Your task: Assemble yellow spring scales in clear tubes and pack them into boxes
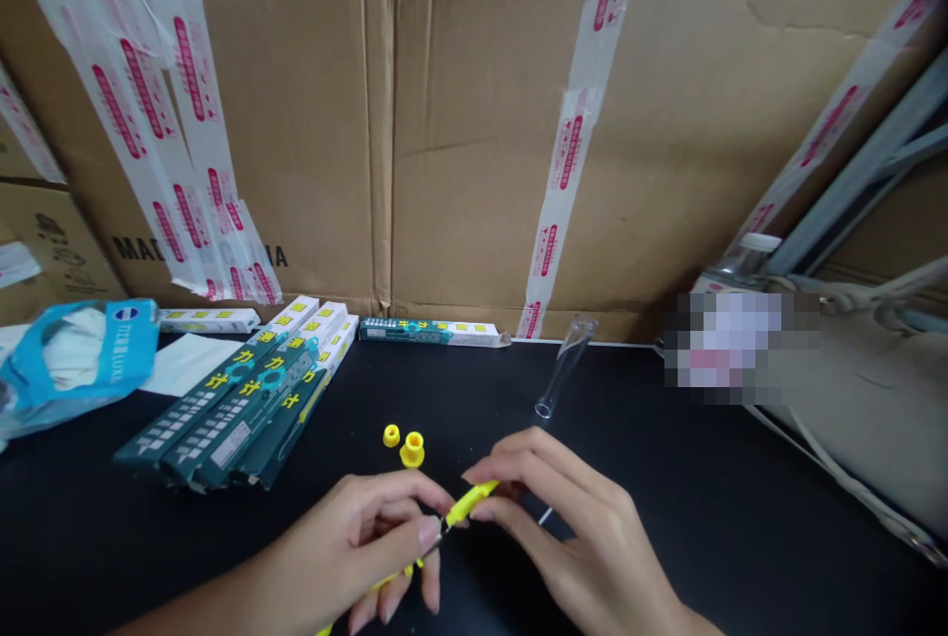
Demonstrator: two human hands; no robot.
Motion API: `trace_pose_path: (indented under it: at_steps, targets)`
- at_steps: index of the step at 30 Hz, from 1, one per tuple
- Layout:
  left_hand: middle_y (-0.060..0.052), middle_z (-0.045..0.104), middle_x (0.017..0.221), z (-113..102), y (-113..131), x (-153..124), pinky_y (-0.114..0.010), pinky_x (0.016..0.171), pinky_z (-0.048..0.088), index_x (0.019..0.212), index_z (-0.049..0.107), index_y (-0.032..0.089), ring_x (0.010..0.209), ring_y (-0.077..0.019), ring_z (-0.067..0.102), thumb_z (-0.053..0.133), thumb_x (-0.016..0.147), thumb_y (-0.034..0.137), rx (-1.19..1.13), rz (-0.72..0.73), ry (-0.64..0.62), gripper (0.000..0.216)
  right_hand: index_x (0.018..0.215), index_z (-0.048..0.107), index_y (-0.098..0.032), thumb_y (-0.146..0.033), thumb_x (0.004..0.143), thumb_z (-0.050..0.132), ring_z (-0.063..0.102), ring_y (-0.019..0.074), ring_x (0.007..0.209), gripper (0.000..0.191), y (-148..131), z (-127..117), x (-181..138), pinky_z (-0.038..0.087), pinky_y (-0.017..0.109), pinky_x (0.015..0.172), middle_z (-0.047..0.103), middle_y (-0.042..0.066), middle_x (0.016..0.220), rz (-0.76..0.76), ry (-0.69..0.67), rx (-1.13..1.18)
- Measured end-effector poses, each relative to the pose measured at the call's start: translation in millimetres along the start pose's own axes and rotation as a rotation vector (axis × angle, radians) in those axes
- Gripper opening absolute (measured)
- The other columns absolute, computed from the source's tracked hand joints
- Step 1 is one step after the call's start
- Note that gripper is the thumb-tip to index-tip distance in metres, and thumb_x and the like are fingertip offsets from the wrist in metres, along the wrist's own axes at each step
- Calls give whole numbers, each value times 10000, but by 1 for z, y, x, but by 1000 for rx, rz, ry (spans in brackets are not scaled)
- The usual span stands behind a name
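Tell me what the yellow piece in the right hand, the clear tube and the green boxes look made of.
Yellow piece: probably smooth moulded plastic, given its even, saturated colour.
Clear tube: glossy plastic or glass, I can't tell which; it's see-through with highlights.
Green boxes: likely thin printed card, judging by flat panels and straight edges.

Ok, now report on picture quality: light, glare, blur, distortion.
Head view: dim, uneven light, with the large cardboard box darkening toward the upper right; head view: glints along the clear tube; head view: fine detail soft on the yellow piece at the right hand; head view: pixelation, not lens blur, hiding most of the bottle.
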State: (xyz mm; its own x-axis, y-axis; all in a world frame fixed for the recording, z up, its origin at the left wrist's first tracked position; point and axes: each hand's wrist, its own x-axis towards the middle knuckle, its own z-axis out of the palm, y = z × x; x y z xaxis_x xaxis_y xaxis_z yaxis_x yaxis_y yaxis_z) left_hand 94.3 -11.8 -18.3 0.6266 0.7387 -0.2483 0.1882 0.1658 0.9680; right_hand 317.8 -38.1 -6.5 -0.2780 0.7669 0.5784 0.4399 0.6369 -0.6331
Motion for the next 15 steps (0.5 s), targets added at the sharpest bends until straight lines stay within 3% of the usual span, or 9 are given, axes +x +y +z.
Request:
trace_pose_path:
  at_steps: [5,10,15]
  targets:
    - [-5,716,659,-1,-1,-1,-142,414,415,1036,662,181,421,-65,500,642,911,624,-67,18,-99,460,1051,753,-201,-76,965,650,726,135,819,183,-2,4,-1,575,169,756,726,41,952,-41,-31,67]
    - [21,630,528,2,-8,2,-135,348,354,795,613,185,369,-66,458,603,871,726,-91,10,-17,547,1087,762,-212,-147,966,681,733,165,817,159,-2,2,0,589,220,753,761,43,925,0,-33,85]
    - [43,567,452,3,-2,3,-127,296,295,739,572,201,328,-64,408,598,817,788,-138,-2,92,593,1083,751,-231,-236,996,629,710,153,685,149,3,0,6,593,243,659,748,23,878,188,12,69]
